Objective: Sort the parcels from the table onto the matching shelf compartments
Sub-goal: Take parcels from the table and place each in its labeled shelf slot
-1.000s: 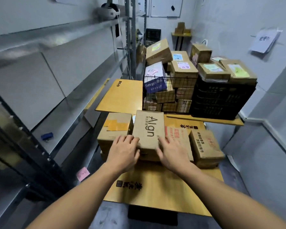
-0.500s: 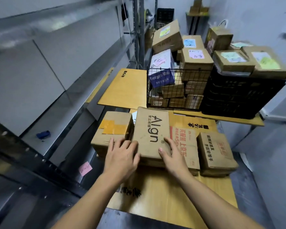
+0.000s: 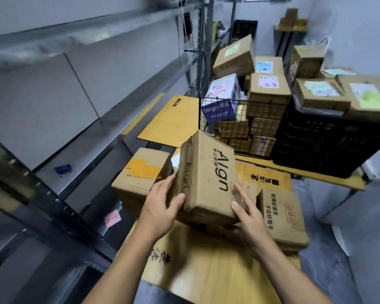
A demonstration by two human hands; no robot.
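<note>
Head camera: the metal shelf (image 3: pixel 92 137) runs along the left, with the yellow table (image 3: pixel 206 270) below. The Align parcel (image 3: pixel 208 178) is tipped up off its neighbours. The left hand (image 3: pixel 160 207) and right hand (image 3: pixel 248 218) clasp its near corners, fingers curled round the cardboard. The pick-up is underway — next it likely needs carrying left to its matching compartment. Half a second ago it lay flat.

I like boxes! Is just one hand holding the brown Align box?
No, the left hand and right hand both grip the brown cardboard Align box.
</note>
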